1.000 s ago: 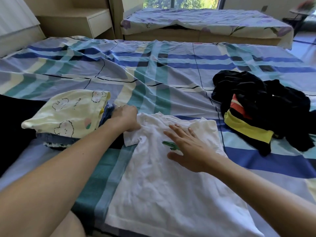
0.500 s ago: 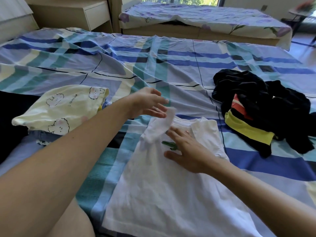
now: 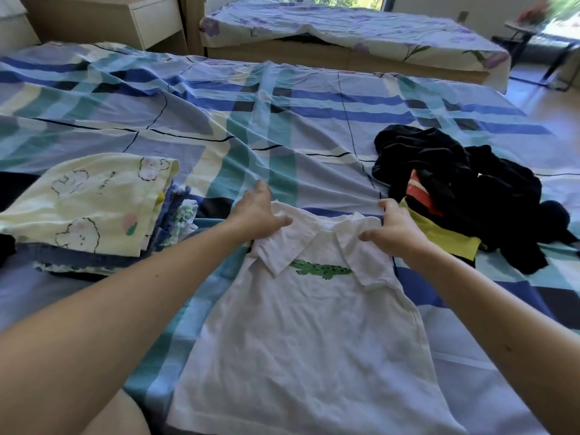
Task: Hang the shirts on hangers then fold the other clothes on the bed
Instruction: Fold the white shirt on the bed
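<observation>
A small white T-shirt (image 3: pixel 314 334) with a green crocodile print lies flat on the striped bed (image 3: pixel 282 127), both sleeves folded in over its chest. My left hand (image 3: pixel 259 215) grips the shirt's top left shoulder, thumb on the folded sleeve. My right hand (image 3: pixel 394 229) grips the top right shoulder the same way. A folded stack topped by a pale yellow top with cartoon clouds (image 3: pixel 84 208) sits to the left. A crumpled black garment pile with red and yellow patches (image 3: pixel 464 189) lies to the right.
A second bed with a floral sheet (image 3: pixel 345 26) stands beyond the far edge. A wooden nightstand (image 3: pixel 125 20) is at the back left. A dark cloth (image 3: pixel 12 189) shows at the far left edge. No hangers are in view.
The left sleeve, lifted half a second ago, now lies folded over the chest, as does the right sleeve. My right hand left the chest for the right shoulder; my left moved to the left shoulder.
</observation>
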A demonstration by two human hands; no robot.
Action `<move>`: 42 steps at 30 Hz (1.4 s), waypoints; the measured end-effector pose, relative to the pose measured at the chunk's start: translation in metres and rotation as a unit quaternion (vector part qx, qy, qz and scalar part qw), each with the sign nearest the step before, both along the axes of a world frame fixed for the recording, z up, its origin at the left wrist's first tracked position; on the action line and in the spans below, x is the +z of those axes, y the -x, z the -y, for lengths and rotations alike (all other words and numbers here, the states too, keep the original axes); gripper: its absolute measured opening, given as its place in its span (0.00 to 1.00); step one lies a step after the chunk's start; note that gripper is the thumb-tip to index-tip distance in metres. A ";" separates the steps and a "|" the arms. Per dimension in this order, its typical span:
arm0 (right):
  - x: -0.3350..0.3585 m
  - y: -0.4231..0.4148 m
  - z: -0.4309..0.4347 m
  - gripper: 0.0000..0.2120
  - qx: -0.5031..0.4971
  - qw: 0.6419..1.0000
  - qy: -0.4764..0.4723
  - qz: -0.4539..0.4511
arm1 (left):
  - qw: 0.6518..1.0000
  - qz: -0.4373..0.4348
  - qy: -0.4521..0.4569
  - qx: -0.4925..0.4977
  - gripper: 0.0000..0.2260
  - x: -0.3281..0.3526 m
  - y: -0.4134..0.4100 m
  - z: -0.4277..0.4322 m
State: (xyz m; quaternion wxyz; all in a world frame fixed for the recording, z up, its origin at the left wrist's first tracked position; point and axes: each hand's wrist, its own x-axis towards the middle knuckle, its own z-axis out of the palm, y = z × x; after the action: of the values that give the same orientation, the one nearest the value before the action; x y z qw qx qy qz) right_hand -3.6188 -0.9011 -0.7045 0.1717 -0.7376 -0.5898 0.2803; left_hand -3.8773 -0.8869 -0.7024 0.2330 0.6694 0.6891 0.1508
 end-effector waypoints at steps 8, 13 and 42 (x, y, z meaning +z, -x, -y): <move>0.014 -0.019 -0.024 0.16 -0.020 0.970 0.076 -0.228 | 0.950 0.292 0.061 0.096 0.14 0.008 0.007 -0.019; 0.045 -0.011 -0.037 0.08 -0.021 0.928 -0.185 -0.323 | 0.889 0.429 -0.110 0.112 0.15 0.041 0.008 -0.039; 0.032 -0.035 0.078 0.18 0.277 0.932 -0.234 -0.011 | 0.936 0.091 -0.173 -0.292 0.13 0.047 0.034 0.073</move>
State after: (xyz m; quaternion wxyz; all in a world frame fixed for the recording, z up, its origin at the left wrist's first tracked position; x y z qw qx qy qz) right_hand -3.5837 -0.9795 -0.6729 0.2613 -0.4810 -0.8176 0.1789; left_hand -3.9110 -0.9599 -0.6558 0.2092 0.8548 0.4020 0.2530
